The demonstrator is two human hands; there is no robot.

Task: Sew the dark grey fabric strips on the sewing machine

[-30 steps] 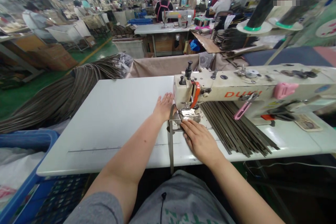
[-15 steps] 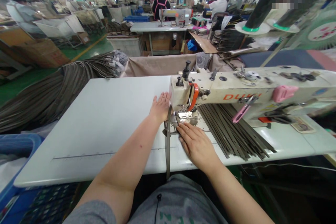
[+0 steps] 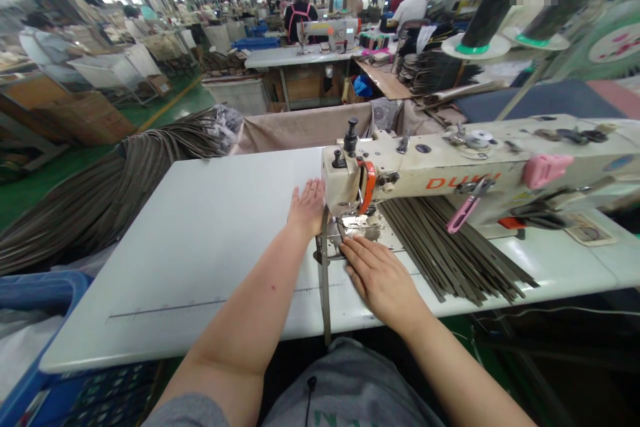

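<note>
My left hand (image 3: 307, 207) lies flat on the white table, fingers stretched forward, beside the head of the sewing machine (image 3: 345, 177). A narrow grey-brown strap (image 3: 325, 293) runs from next to that hand down over the table's front edge. My right hand (image 3: 380, 277) rests palm down with its fingers extended, fingertips on the metal needle plate (image 3: 357, 233) just in front of the presser foot. Whatever lies under those fingertips is mostly hidden. To the right, a fanned bundle of similar strips (image 3: 455, 250) lies under the machine arm.
Pink-handled thread snips (image 3: 467, 208) hang on the machine arm, near a pink clip (image 3: 547, 170). Thread cones (image 3: 493, 13) stand at the upper right. A heap of long strips (image 3: 100, 193) lies beyond the table's left edge, above a blue bin (image 3: 47, 287).
The view has shifted slightly, so the table sits a little lower. Both hands stay in nearly the same places by the machine; the strap hangs almost unchanged.
</note>
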